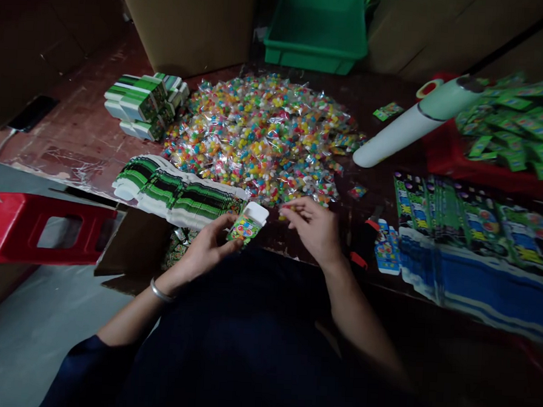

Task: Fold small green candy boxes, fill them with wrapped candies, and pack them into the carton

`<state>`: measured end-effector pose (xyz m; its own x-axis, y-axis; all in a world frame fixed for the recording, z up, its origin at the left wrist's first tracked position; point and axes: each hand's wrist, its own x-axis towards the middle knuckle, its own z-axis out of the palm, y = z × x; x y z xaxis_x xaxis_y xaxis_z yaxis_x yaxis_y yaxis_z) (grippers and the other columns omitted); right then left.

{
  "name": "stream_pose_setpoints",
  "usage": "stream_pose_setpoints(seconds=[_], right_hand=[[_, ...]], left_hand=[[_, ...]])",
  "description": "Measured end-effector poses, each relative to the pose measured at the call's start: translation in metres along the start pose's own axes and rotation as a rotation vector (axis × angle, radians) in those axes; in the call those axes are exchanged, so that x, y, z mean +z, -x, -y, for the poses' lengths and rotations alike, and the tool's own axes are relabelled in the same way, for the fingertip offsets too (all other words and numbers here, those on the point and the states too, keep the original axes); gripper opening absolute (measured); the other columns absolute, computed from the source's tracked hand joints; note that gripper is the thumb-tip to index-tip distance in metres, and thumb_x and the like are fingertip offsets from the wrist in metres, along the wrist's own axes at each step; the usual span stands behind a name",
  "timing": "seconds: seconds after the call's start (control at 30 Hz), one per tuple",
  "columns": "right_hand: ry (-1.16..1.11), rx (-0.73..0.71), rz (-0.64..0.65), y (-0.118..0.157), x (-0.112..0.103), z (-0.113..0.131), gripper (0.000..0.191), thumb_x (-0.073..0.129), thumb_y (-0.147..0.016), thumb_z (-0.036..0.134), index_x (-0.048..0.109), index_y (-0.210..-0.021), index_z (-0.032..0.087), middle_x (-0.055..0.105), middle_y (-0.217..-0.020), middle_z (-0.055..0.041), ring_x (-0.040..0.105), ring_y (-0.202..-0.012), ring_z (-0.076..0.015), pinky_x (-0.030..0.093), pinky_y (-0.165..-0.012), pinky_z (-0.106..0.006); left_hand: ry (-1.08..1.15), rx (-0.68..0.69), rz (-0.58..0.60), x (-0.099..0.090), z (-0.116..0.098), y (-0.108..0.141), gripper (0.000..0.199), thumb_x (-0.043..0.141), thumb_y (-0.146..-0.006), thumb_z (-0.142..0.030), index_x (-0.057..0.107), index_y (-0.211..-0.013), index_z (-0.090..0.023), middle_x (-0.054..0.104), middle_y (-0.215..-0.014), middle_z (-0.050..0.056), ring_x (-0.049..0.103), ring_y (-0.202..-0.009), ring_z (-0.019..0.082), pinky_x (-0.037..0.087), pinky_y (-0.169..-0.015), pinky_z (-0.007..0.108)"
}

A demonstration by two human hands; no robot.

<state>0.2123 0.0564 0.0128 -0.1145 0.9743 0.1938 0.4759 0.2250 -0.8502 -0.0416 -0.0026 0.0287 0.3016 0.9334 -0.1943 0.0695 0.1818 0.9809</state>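
Observation:
My left hand (pixel 212 244) is closed around a small green printed candy box (pixel 247 226), whose white top flap stands open. To its right, my right hand (pixel 314 227) pinches a small bag of candy (pixel 287 211), mostly covered by the fingertips. Just beyond both hands spreads a big heap of clear bags of colourful candy (pixel 261 136). A long row of flattened green-and-white boxes (pixel 181 189) lies at the table's front edge, beside my left hand.
Bundled flat boxes (pixel 140 102) sit at the left, near a phone (pixel 33 113). Behind the heap stands a green bin (pixel 316 42). A white roll (pixel 412 129) lies at the right, by a red tray (pixel 447 149) of green packs and printed pouches (pixel 479 238). A red stool (pixel 13 226) is below left.

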Motion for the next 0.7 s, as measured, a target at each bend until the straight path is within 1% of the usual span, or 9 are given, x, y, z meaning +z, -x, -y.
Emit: stream_pose_setpoints(seconds=[0.07,0.13,0.27,0.37,0.43,0.53,0.6,0.67,0.7], right_hand=[[-0.192,0.045,-0.117,0.007,-0.001,0.015,0.024,0.078,-0.09,0.037,0.065,-0.105,0.023,0.073,-0.074,0.0036,0.064,-0.05,-0.0133,0.052,-0.048,-0.026],[-0.231,0.004,-0.202,0.014,0.0,0.031,0.024,0.079,-0.09,0.038,0.064,-0.103,0.024,0.074,-0.076,0.0027,0.067,-0.052,-0.0139,0.053,-0.047,-0.027],[-0.007,-0.232,-0.319,0.021,0.009,0.051,0.011,0.077,-0.093,0.029,0.067,-0.092,0.025,0.075,-0.08,0.0014,0.07,-0.063,-0.0151,0.059,-0.06,-0.03],[0.184,-0.409,-0.303,0.018,0.016,0.054,0.01,0.077,-0.092,0.021,0.069,-0.09,0.026,0.076,-0.084,0.0,0.071,-0.075,-0.0174,0.06,-0.073,-0.034],[0.24,-0.457,-0.271,0.015,0.017,0.054,0.01,0.076,-0.092,0.021,0.07,-0.087,0.026,0.077,-0.094,-0.0033,0.072,-0.092,-0.0218,0.06,-0.084,-0.039],[0.186,-0.407,-0.183,0.016,0.018,0.05,0.01,0.071,-0.096,0.029,0.073,-0.087,0.025,0.075,-0.116,-0.0083,0.07,-0.11,-0.0262,0.06,-0.094,-0.045],[0.036,-0.308,-0.094,0.021,0.02,0.046,0.011,0.068,-0.098,0.033,0.074,-0.103,0.025,0.076,-0.117,-0.0084,0.074,-0.103,-0.024,0.062,-0.088,-0.041],[-0.109,-0.188,-0.048,0.028,0.024,0.04,0.024,0.07,-0.097,0.036,0.07,-0.119,0.025,0.078,-0.107,-0.0063,0.077,-0.089,-0.0209,0.064,-0.079,-0.035],[-0.158,-0.136,-0.049,0.031,0.026,0.038,0.028,0.072,-0.096,0.037,0.07,-0.121,0.025,0.079,-0.102,-0.0055,0.077,-0.084,-0.0203,0.064,-0.076,-0.033]], left_hand=[[-0.119,0.006,0.01,0.007,-0.001,-0.002,0.029,0.067,-0.097,-0.042,0.069,-0.113,-0.017,0.075,-0.109,0.008,0.069,-0.102,0.024,0.052,-0.09,0.033],[-0.187,0.015,0.011,0.013,-0.001,-0.004,0.031,0.063,-0.099,-0.045,0.071,-0.11,-0.017,0.077,-0.107,0.008,0.07,-0.101,0.025,0.052,-0.09,0.034],[-0.158,0.04,-0.002,0.023,0.001,-0.006,0.034,0.068,-0.096,-0.048,0.073,-0.11,-0.017,0.079,-0.11,0.009,0.072,-0.102,0.026,0.054,-0.091,0.035],[-0.074,0.049,-0.05,0.026,0.005,-0.006,0.036,0.074,-0.092,-0.048,0.073,-0.111,-0.017,0.079,-0.11,0.01,0.073,-0.099,0.024,0.056,-0.088,0.033],[-0.003,0.049,-0.077,0.028,0.007,-0.005,0.038,0.077,-0.09,-0.048,0.071,-0.111,-0.017,0.078,-0.106,0.009,0.073,-0.095,0.022,0.057,-0.086,0.032],[0.098,0.071,-0.139,0.031,0.007,-0.006,0.041,0.082,-0.086,-0.047,0.065,-0.111,-0.018,0.073,-0.104,0.007,0.071,-0.087,0.018,0.059,-0.08,0.029],[0.157,0.108,-0.186,0.032,0.003,-0.006,0.049,0.084,-0.084,-0.045,0.06,-0.119,-0.021,0.069,-0.106,0.005,0.069,-0.083,0.016,0.059,-0.076,0.028],[0.183,0.135,-0.206,0.033,0.0,-0.005,0.057,0.085,-0.084,-0.041,0.056,-0.13,-0.025,0.066,-0.107,0.004,0.066,-0.084,0.015,0.058,-0.075,0.027],[0.178,0.136,-0.197,0.033,-0.001,-0.004,0.058,0.084,-0.085,-0.039,0.056,-0.133,-0.026,0.066,-0.106,0.003,0.065,-0.086,0.016,0.057,-0.076,0.027]])
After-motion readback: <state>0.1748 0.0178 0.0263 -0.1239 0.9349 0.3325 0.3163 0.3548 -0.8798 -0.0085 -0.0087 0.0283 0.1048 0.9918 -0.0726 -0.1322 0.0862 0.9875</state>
